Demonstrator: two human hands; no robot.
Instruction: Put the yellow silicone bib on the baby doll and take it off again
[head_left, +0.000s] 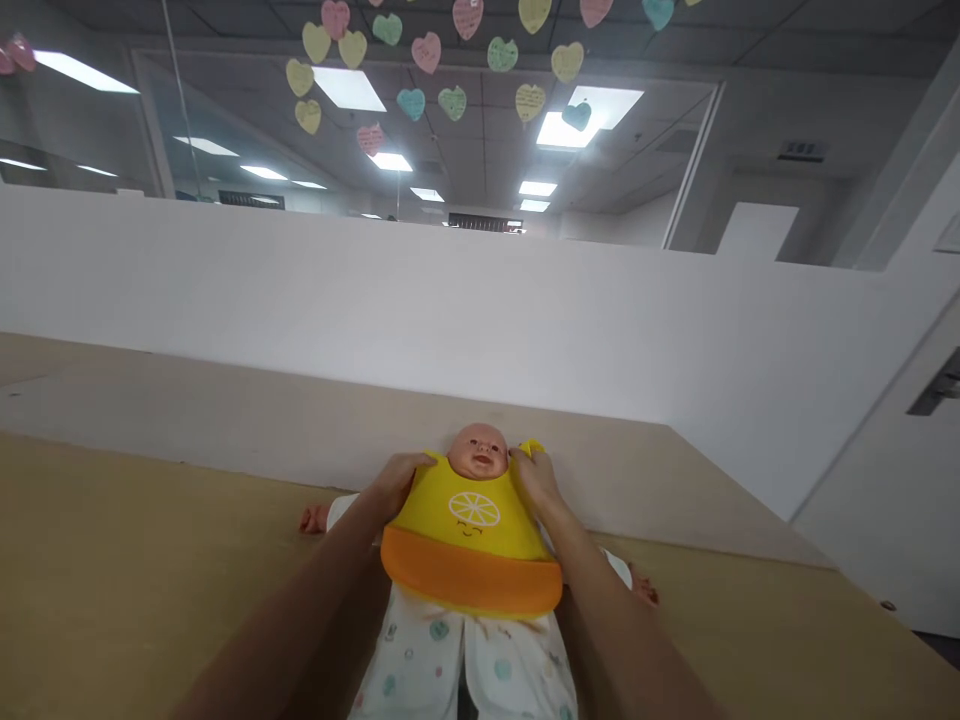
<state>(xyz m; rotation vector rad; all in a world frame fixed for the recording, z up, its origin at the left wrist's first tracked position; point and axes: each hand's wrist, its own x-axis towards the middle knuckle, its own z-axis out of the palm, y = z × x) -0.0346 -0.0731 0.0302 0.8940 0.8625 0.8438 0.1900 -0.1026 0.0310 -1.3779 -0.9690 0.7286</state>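
Note:
A baby doll [480, 448] lies on its back with its arms spread to both sides, dressed in white clothes with a coloured print [436, 650]. Over its chest is a yellow bib [427, 505] with a white citrus slice drawn on it and an orange pocket [472, 575] along the bottom. My left hand [401, 478] grips the bib's upper left edge beside the doll's neck. On the other side, my right hand [536, 475] holds the bib's right strap, whose yellow end [532, 446] sticks up past my fingers. My fingertips are partly hidden.
The doll rests on a tan table top [150, 540], with a paler board [187, 400] behind its head. Beyond stands a white low wall [337, 300] under glass with heart-shaped notes [427, 52]. A door handle [936, 385] shows at far right.

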